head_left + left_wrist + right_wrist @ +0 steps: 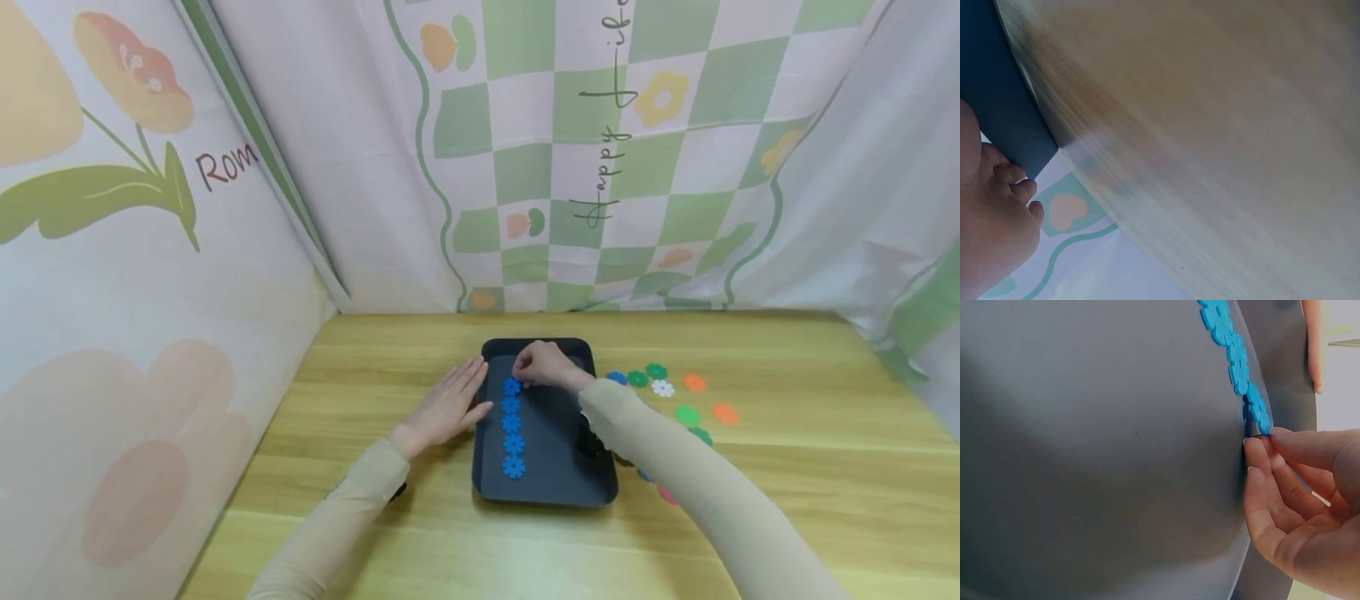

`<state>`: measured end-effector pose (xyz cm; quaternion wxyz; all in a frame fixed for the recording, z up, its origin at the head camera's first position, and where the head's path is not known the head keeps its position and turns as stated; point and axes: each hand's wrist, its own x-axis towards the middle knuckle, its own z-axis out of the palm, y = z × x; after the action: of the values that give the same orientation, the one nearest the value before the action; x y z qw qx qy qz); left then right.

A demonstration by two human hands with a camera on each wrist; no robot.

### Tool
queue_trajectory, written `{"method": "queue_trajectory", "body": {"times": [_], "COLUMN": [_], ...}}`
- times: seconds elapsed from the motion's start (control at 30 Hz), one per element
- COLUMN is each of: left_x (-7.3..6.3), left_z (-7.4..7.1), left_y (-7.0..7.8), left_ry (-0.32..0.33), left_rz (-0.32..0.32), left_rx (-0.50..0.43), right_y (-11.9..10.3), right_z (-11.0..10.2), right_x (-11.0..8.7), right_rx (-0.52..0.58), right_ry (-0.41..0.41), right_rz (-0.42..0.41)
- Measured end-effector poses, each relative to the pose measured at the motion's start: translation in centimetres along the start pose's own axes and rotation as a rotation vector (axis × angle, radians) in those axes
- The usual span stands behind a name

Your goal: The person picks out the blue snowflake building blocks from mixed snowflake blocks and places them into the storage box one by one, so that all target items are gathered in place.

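Observation:
A dark grey tray (555,471) lies on the wooden table. Inside, along its left side, blue flower-shaped discs (513,444) form a straight line, edge to edge. My right hand (549,367) pinches the farthest blue disc (512,387) between thumb and fingertips; in the right wrist view that disc (1259,411) tilts up a little from the line. My left hand (447,406) rests against the tray's left rim with fingers extended. The left wrist view catches only part of that hand (997,231) beside the tray's outer wall (1004,106).
Right of the tray lie several loose discs, among them a white disc (663,388), an orange disc (725,414) and a light green disc (687,415). My right forearm (675,450) covers some of them. A patterned curtain (517,175) hangs behind the table (397,350).

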<state>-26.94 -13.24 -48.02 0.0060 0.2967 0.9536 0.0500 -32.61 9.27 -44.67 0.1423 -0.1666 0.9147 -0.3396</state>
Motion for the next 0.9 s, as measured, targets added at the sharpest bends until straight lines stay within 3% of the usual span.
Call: {"method": "queue_trajectory", "body": {"times": [0.43,0.9], "left_x": [0.0,-0.2], "left_z": [0.0,-0.4], "left_y": [0.2,0.4], "left_ry": [0.002,0.009], "left_rz": [-0.003,0.003], "left_rx": [0.019,-0.011], "right_y": [-0.3,0.4], "right_z": [-0.5,-4.5], "right_x": [-0.7,-4.4], "right_rx": [-0.022,0.086], "right_ry": [0.004,-0.012], "right_rz": [0.0,-0.164]}}
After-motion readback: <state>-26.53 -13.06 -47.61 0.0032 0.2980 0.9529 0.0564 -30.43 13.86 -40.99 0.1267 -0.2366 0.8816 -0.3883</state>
